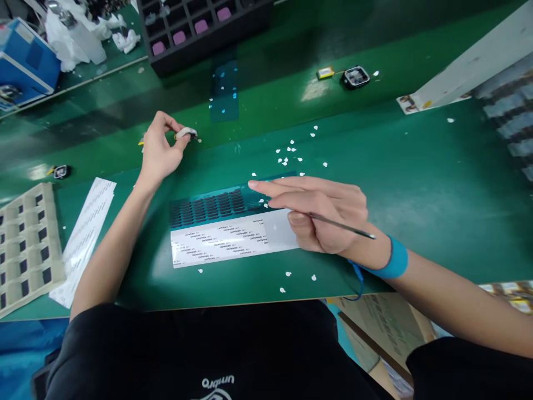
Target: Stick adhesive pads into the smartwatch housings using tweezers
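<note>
Our left hand [160, 147] is closed, finger and thumb together on a small white scrap [186, 133] above the counter [416, 183]; we can't tell exactly what the scrap is. Our right hand [320, 214] is clamped around a thin metal tool [341, 226] that runs back past the wrist, with the index finger stretched out over a strip of dark pads [208, 205]; those pads lie in rows along a white printed liner [220, 241] on the green counter, just under that hand. White flecks [287, 155] are scattered around the strip; a blue wrist strap [393, 261] circles our right wrist; a beige tray with square pockets [25, 244] and a printed paper sheet [85, 239] lie to our left; a black tray holding pink pieces [179, 39] sits farther ahead.
</note>
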A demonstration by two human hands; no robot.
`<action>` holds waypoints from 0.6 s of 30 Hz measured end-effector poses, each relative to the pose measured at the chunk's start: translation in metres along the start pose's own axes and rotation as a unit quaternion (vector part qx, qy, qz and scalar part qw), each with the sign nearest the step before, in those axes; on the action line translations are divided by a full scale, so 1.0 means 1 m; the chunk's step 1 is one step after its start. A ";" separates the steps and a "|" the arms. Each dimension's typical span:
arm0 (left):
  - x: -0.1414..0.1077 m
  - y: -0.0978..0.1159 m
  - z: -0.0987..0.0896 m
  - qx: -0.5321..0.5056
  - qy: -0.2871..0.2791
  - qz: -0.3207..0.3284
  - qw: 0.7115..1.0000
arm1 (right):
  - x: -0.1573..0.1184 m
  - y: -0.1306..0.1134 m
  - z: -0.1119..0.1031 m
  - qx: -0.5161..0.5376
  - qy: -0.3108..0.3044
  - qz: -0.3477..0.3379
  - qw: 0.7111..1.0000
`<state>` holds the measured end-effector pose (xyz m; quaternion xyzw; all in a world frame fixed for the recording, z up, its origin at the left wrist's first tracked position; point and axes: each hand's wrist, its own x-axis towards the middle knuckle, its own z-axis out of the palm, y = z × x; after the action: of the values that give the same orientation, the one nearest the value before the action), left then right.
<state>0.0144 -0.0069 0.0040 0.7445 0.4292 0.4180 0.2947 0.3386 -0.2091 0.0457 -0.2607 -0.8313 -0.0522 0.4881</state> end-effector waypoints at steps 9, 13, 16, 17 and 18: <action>-0.078 0.168 0.071 -0.213 -0.111 -0.071 0.968 | -0.001 -0.004 0.001 -0.061 -0.023 0.124 0.990; -0.094 0.191 0.074 -0.241 -0.124 -0.109 0.956 | 0.000 -0.002 -0.002 -0.081 -0.050 0.125 0.988; -0.098 0.193 0.074 -0.257 -0.107 -0.115 0.954 | 0.001 -0.003 -0.001 -0.092 -0.051 0.131 0.986; -0.099 0.194 0.075 -0.259 -0.102 -0.110 0.954 | 0.001 -0.004 0.000 -0.092 -0.040 0.126 0.987; -0.100 0.194 0.075 -0.259 -0.096 -0.101 0.956 | 0.002 -0.005 0.001 -0.091 -0.023 0.117 0.989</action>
<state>0.1283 -0.1901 0.0856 0.6320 0.3488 0.4094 0.5579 0.3353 -0.2122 0.0476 -0.4011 -0.7978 -0.0639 0.4455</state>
